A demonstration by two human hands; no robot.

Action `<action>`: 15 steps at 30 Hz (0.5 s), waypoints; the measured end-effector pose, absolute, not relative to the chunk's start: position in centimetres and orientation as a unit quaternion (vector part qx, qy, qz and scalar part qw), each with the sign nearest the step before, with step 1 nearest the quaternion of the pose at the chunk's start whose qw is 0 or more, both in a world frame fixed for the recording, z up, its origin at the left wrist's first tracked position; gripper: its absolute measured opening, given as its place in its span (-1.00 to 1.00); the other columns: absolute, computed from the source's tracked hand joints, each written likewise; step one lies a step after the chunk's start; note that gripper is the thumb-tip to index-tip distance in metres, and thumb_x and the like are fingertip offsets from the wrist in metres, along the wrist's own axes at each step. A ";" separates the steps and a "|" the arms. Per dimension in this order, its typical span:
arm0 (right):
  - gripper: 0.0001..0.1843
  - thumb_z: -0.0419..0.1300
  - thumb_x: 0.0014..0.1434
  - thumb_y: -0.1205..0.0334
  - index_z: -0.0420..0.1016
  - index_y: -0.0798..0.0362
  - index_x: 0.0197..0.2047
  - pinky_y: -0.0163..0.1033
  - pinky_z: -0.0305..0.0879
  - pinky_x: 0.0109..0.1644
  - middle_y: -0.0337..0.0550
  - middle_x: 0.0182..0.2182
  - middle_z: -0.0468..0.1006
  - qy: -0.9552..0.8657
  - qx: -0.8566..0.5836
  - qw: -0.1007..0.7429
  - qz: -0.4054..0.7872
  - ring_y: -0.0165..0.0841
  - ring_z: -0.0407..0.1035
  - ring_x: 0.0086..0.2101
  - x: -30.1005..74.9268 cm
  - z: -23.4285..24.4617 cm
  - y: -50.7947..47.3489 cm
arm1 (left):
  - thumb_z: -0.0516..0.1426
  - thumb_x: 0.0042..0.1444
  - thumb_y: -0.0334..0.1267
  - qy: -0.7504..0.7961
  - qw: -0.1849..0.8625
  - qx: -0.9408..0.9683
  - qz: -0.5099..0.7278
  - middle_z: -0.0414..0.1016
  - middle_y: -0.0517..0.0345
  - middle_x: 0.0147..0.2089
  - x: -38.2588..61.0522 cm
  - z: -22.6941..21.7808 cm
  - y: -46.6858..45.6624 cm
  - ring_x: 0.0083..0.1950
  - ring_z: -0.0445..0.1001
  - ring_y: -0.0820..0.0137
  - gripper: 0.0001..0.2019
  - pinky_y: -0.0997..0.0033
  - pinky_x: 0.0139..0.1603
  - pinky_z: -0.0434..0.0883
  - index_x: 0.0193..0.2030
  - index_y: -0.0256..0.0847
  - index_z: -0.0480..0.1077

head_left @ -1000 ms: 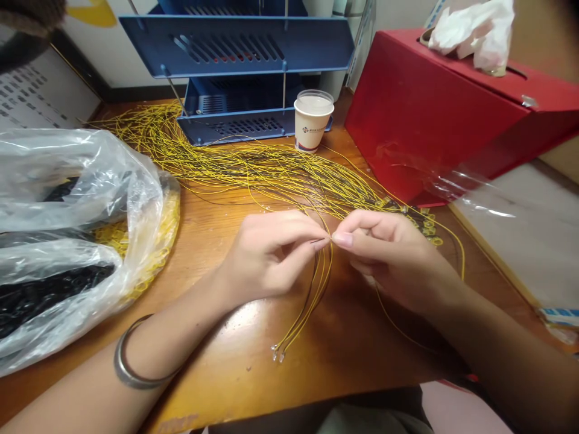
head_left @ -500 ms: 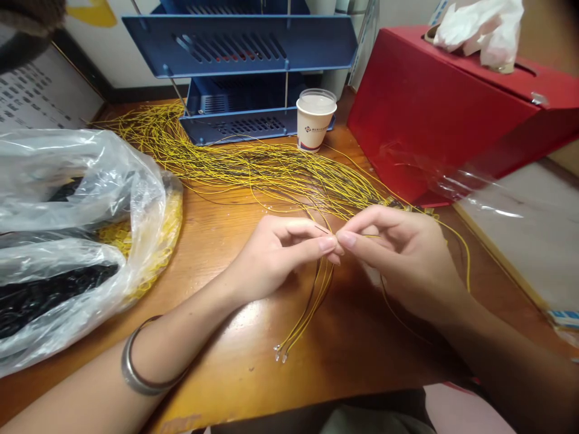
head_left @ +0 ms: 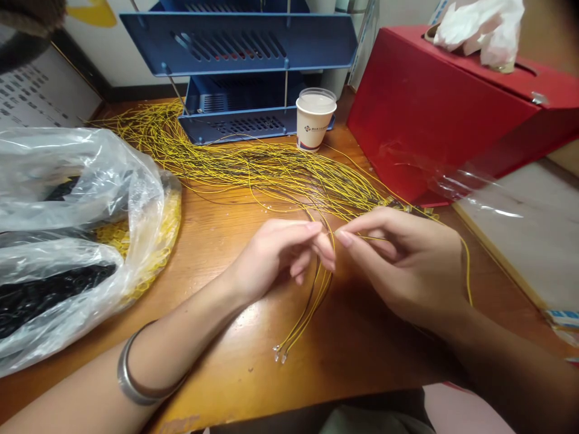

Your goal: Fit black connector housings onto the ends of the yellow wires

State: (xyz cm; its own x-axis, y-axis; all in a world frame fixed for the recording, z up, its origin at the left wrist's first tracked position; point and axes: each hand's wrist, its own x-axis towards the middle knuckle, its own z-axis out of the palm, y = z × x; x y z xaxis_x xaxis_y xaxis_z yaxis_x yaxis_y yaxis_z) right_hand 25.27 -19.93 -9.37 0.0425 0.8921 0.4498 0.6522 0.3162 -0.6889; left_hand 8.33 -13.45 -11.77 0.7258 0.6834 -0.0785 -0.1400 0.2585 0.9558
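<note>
My left hand (head_left: pixel 289 250) is closed, its thumb resting on the curled fingers beside several yellow and black wires. Whatever it grips, if anything, is too small to make out. Just to the right, my right hand (head_left: pixel 402 259) pinches a thin yellow wire (head_left: pixel 373 237) between thumb and forefinger. A narrow gap separates the two hands' fingertips. Below them hang a few loose wires (head_left: pixel 312 313), ending in small clear tips (head_left: pixel 280 355) on the wooden table. Behind both hands stretches a big bundle of yellow and black wires (head_left: pixel 253 166).
A clear plastic bag (head_left: pixel 149 199) with yellow and black coils is at left. A paper cup (head_left: pixel 315 120) stands before the blue tray rack (head_left: pixel 253 45). At right is a red box (head_left: pixel 416 108) topped with white tissue (head_left: pixel 482 30). The wooden table (head_left: pixel 217 374) reaches its front edge below.
My fingertips, touching before, have moved slightly apart. The left thumb has slid back to the left over its fingers; the right hand keeps its pinch.
</note>
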 end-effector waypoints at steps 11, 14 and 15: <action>-0.82 0.36 0.15 0.10 0.54 -0.01 -0.40 -0.33 -0.21 -0.56 -0.35 -0.63 0.21 -0.471 -0.531 0.447 0.545 -0.55 -0.03 -0.60 26.2 -10.0 -19.4 | 0.15 0.17 -0.57 0.183 0.134 0.842 0.489 0.59 0.02 -0.01 7.5 -12.8 -12.6 -0.05 0.56 0.43 -0.72 0.51 -0.12 0.51 -0.02 -0.25 0.49; -0.85 0.38 0.14 0.14 0.56 -0.01 -0.39 -0.34 -0.16 -0.54 -0.33 -0.58 0.29 -0.454 -0.514 0.456 0.567 -0.55 0.03 -0.57 26.3 -10.1 -19.4 | 0.20 0.14 -0.56 0.145 0.112 0.844 0.504 0.64 0.04 -0.10 7.6 -12.8 -12.6 -0.08 0.61 0.45 -0.78 0.53 -0.04 0.55 -0.11 -0.27 0.51; -0.86 0.38 0.14 0.15 0.56 -0.01 -0.39 -0.35 -0.14 -0.54 -0.32 -0.57 0.31 -0.452 -0.515 0.458 0.567 -0.54 0.05 -0.56 26.3 -10.1 -19.4 | 0.21 0.13 -0.56 0.140 0.108 0.842 0.510 0.64 0.04 -0.13 7.6 -12.8 -12.7 -0.10 0.62 0.46 -0.80 0.54 -0.04 0.55 -0.13 -0.28 0.51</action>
State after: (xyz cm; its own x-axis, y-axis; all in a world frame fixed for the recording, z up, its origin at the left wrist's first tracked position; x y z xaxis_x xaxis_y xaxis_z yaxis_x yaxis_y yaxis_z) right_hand 26.32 -19.36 -10.07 -0.0511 0.9843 -0.1691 -0.0532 -0.1718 -0.9837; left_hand 7.59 -12.66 -12.76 0.4403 0.3454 0.8288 0.1246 -0.9376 0.3246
